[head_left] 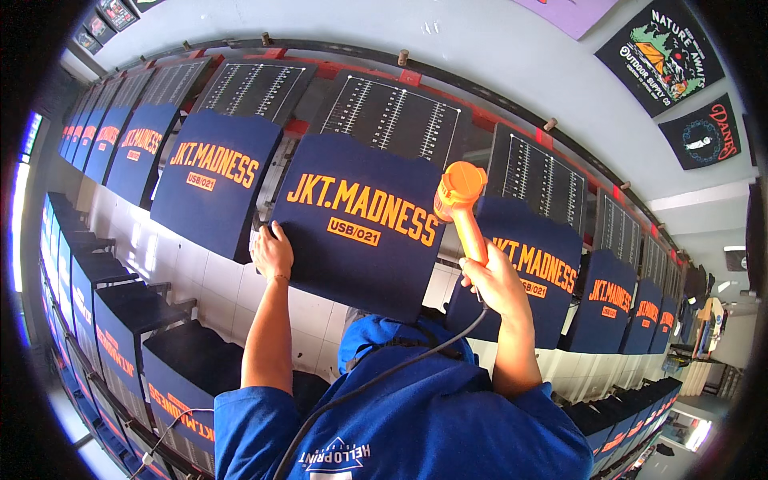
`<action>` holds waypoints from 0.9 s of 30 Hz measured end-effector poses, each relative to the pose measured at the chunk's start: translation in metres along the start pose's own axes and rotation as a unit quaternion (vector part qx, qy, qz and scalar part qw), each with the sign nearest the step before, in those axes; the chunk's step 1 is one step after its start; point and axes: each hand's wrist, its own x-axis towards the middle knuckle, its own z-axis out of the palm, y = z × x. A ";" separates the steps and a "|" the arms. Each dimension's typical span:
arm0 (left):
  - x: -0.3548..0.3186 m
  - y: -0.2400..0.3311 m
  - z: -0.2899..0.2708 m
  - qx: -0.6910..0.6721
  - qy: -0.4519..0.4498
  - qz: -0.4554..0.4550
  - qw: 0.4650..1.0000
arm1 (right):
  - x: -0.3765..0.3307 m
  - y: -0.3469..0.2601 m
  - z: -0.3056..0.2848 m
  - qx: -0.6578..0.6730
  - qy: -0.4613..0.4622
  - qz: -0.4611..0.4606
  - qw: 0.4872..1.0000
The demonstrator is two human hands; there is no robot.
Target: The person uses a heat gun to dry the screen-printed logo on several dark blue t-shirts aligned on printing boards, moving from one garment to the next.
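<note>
My right hand is wrapped round the handle of an orange hair dryer, its dark cable running back over my blue shirt. The dryer's head is over the right end of the orange lettering on a navy T-shirt. This T-shirt lies flat over a dark printing board, whose far end shows white ruled scales. On the left edge of the same board my left hand is closed, with the thumb on top and the other fingers partly hidden past the edge.
Matching navy T-shirts on boards stretch in a row to both sides along a dark rail. Another row of boards stands behind me at lower left. A white cable hangs there. Printed samples are on the wall.
</note>
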 end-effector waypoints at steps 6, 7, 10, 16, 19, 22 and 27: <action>0.001 -0.005 0.009 -0.001 0.005 -0.007 1.000 | -0.001 0.006 -0.005 0.026 -0.009 0.023 0.999; 0.000 -0.004 0.009 -0.001 0.007 -0.008 1.000 | 0.000 0.006 -0.004 0.011 -0.010 0.021 1.000; 0.000 -0.004 0.008 -0.002 0.011 -0.011 1.000 | 0.004 0.002 -0.005 0.062 -0.016 0.016 0.998; 0.001 -0.003 0.006 0.000 -0.001 -0.011 1.000 | 0.010 0.007 -0.007 0.088 -0.039 0.006 0.995; 0.000 -0.006 0.010 -0.001 0.010 -0.001 1.000 | -0.001 0.001 -0.003 0.050 -0.030 0.008 0.998; 0.001 -0.007 0.012 0.000 0.012 0.003 1.000 | -0.004 0.008 -0.014 0.076 -0.069 0.029 0.994; 0.001 -0.004 0.007 -0.001 0.007 -0.001 1.000 | -0.017 0.009 -0.011 0.041 -0.045 0.031 0.998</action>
